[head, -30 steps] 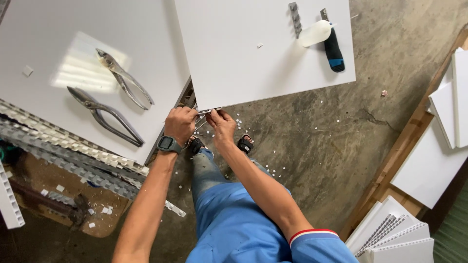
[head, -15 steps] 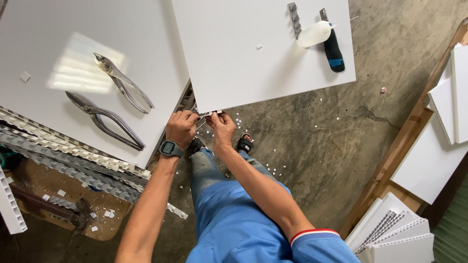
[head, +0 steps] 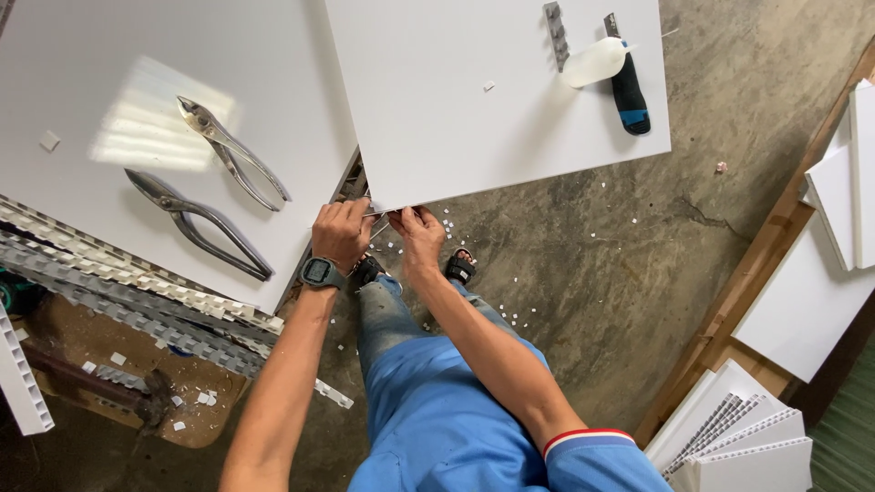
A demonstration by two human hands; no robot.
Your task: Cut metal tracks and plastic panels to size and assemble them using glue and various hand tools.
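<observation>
**Both hands working the near corner of the white panel**

Your left hand (head: 342, 232), the one with the wristwatch (head: 320, 271), is curled closed at the near-left corner of the white panel (head: 474, 109). A thin metal tool (head: 375, 211) shows between your fingers and the corner, and it looks gripped there, though how the fingers wrap it is hidden. Your right hand (head: 417, 230) sits just beside it, fingertips pinched onto the panel's near edge, probably to steady the corner while the left does the fine work. The panel overhangs whatever carries it, so the corner is free and you can reach it from below and from the side.

Toward the panel's far edge lie a squeeze bottle (head: 592, 62), a dark-handled tool with a blue band (head: 629, 91) touching it, and a grey strip (head: 554, 32); they are well apart from your hands, out of the way yet on the same surface.

On the second white panel (head: 91, 55) to your left, two pairs of metal snips (head: 232, 155) (head: 196, 221) rest near its near edge, within reach of your left arm. Ribbed offcut strips (head: 137, 292) run along that edge. Small white chips (head: 515, 314) dot the concrete floor (head: 638, 273) around your sandalled feet (head: 458, 266).
</observation>
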